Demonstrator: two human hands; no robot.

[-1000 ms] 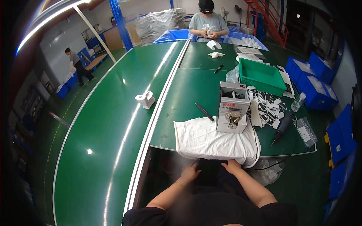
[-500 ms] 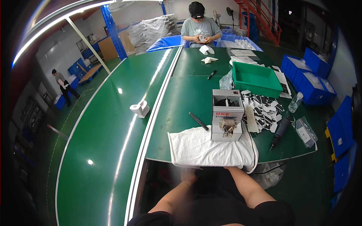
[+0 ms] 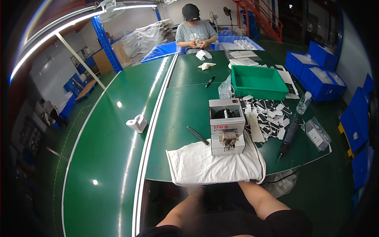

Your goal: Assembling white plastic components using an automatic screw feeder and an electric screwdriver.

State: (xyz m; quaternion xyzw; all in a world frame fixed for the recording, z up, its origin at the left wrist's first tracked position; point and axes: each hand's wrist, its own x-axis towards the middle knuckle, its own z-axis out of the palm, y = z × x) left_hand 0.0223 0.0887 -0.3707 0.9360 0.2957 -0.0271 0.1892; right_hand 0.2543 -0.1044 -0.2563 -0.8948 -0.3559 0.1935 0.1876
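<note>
Both my forearms reach from the lower edge toward the near edge of the green table [image 3: 185, 106]. My left hand [image 3: 195, 192] shows only dimly, just below the table edge under the white cloth [image 3: 209, 166], and its fingers are unclear. The right forearm [image 3: 256, 197] runs up under the cloth's overhang, which hides my right hand. On the cloth stands a grey box-shaped machine [image 3: 226, 126] with a round opening on top. A black pen-like tool [image 3: 197, 135] lies to its left.
Right of the machine are a pile of small black and white parts [image 3: 272, 114], an electric screwdriver [image 3: 288, 136], a clear bag [image 3: 316, 132] and a bottle [image 3: 303, 103]. Behind is a green tray [image 3: 258, 81]. A co-worker [image 3: 195, 31] sits at the far end. Blue bins [image 3: 319, 71] line the right.
Both my hands have drawn back from the cloth's front edge and dropped below the table. The view has tilted, so the table now sits lower and nearer.
</note>
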